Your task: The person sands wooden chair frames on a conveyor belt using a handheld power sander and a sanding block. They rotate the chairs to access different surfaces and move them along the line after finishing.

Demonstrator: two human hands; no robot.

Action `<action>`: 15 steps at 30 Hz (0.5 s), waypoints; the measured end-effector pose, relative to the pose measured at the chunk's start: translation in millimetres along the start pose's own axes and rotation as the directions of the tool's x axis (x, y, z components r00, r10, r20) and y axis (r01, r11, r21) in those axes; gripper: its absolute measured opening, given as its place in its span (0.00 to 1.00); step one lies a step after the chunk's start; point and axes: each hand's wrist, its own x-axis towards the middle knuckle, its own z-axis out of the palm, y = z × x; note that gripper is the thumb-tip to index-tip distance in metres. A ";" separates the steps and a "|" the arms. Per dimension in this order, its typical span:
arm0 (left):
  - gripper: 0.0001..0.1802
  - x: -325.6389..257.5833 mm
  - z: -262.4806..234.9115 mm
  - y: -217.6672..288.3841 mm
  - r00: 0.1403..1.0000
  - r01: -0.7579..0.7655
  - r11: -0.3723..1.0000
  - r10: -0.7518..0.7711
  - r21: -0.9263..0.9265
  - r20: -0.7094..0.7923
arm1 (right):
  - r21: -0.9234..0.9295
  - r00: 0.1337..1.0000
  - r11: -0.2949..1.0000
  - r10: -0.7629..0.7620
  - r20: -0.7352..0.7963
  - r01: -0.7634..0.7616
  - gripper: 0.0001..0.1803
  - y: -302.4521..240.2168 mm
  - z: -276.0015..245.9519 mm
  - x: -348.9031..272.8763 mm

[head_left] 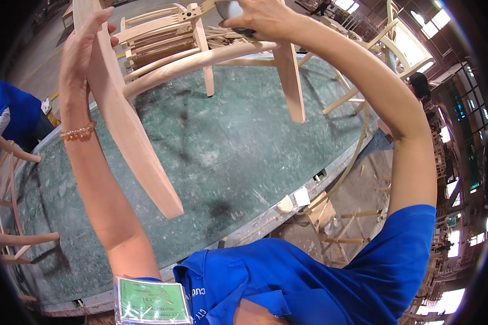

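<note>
A worker's left hand (87, 46) closes around the upper end of a pale, unfinished wooden chair leg (130, 124), thumb and fingers wrapped over its flat face, while the right hand (260, 19) presses a small grey sanding block (230, 10) down onto the top of the same bare-wood chair frame (200, 59), fingers curled over the block. The frame is held tilted above a wide workbench with a worn green top (228, 146); the gripped leg slants down and toward the worker, its rounded lower end hanging free above the bench surface. A second leg (290, 81) points downward with its end also off the bench, and a curved rail (190, 65) joins the two. Green surface lies open beneath and in front of the frame, out to the bench's metal-edged rim (287, 214), where a small wooden block (285, 205) sits just beside the edge. More unfinished chair frames (162, 32) are stacked at the far side of the bench, and curved chair parts (5, 216) crowd the left edge. Another person in a blue shirt (13, 114) stands beyond the bench at left.
</note>
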 end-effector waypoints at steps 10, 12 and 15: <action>0.33 16.9 -19.4 -3.8 0.999 -0.014 1.000 0.015 0.007 -0.041 | -0.075 0.992 0.995 0.059 -0.116 -0.068 0.18 1.7 -45.0 -25.5; 0.27 10.9 -4.7 4.4 0.998 0.001 0.995 -0.007 -0.099 -0.062 | -0.097 0.993 0.992 0.075 -0.096 -0.084 0.18 2.8 -49.8 -46.6; 0.16 -5.9 18.5 20.5 0.995 -0.019 0.966 -0.007 -0.258 -0.103 | -0.220 0.994 0.969 0.112 -0.004 -0.110 0.29 -11.0 -51.5 -69.6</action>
